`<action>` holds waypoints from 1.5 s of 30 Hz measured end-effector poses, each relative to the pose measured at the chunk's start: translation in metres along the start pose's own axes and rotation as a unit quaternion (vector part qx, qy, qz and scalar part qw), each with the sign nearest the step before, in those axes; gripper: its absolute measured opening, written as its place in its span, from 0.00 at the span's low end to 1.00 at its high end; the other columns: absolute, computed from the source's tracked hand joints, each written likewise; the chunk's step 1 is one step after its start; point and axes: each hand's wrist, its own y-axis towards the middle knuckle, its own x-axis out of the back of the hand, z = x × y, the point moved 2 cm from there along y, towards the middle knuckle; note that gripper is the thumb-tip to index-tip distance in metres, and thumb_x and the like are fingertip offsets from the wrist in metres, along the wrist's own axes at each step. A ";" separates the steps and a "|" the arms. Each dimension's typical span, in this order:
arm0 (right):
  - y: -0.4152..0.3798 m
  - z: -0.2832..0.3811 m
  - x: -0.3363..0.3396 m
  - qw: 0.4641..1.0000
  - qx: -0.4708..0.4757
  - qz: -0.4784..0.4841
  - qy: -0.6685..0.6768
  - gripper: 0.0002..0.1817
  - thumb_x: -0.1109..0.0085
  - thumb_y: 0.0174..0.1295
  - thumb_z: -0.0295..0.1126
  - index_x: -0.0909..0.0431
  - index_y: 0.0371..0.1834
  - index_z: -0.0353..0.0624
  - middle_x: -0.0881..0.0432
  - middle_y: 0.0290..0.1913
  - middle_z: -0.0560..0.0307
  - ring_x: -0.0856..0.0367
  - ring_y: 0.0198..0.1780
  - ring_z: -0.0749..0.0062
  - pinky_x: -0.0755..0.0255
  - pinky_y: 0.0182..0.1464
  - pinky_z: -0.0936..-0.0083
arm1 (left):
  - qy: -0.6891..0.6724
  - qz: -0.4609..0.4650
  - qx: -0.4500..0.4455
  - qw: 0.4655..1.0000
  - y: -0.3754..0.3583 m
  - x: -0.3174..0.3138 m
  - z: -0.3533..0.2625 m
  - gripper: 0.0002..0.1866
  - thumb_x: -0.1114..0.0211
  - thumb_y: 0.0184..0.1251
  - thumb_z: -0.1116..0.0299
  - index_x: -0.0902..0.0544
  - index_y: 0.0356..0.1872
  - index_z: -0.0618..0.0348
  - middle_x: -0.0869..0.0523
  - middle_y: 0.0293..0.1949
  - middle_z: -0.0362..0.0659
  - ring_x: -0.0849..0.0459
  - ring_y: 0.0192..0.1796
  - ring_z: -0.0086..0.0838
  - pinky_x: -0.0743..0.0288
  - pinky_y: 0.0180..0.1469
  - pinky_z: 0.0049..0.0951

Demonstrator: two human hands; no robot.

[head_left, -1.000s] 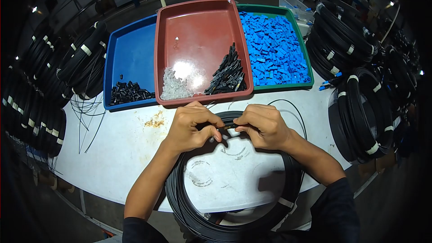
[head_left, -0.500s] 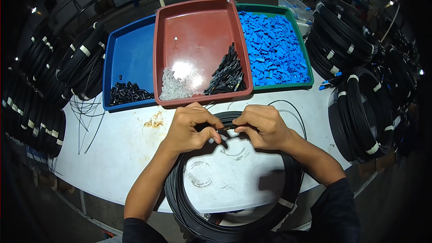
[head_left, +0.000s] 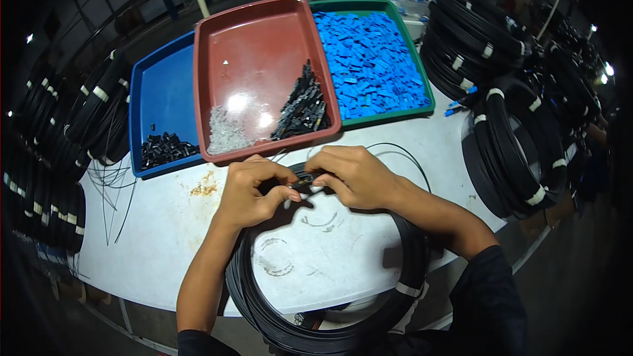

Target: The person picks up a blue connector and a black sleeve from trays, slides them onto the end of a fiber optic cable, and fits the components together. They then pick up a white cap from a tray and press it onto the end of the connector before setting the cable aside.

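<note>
Pinching a small dark piece (head_left: 304, 182) between them, both hands (head_left: 258, 191) (head_left: 351, 177) nearly meet, fingertips curled, above the desk (head_left: 323, 250) and black coil (head_left: 242, 277).

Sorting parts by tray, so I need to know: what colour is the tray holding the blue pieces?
The tray is green, seen best in the head view.

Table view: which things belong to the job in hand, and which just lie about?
In the job: left hand, right hand, small dark part between them, cable coil below; probably red tray, blue tray, green tray.
Lying about, apparently: left-side coils, right-side coils, loose blue pieces.
</note>
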 end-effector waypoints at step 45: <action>0.000 -0.004 -0.008 0.996 -0.020 0.082 0.019 0.10 0.39 0.59 0.27 0.23 0.43 0.37 0.17 0.38 0.49 0.15 0.45 0.51 0.20 0.43 0.55 | 0.223 0.214 -0.284 0.908 0.208 -0.114 0.043 0.09 0.28 0.57 0.70 0.07 0.40 0.48 0.11 0.48 0.37 0.17 0.52 0.33 0.28 0.54 0.37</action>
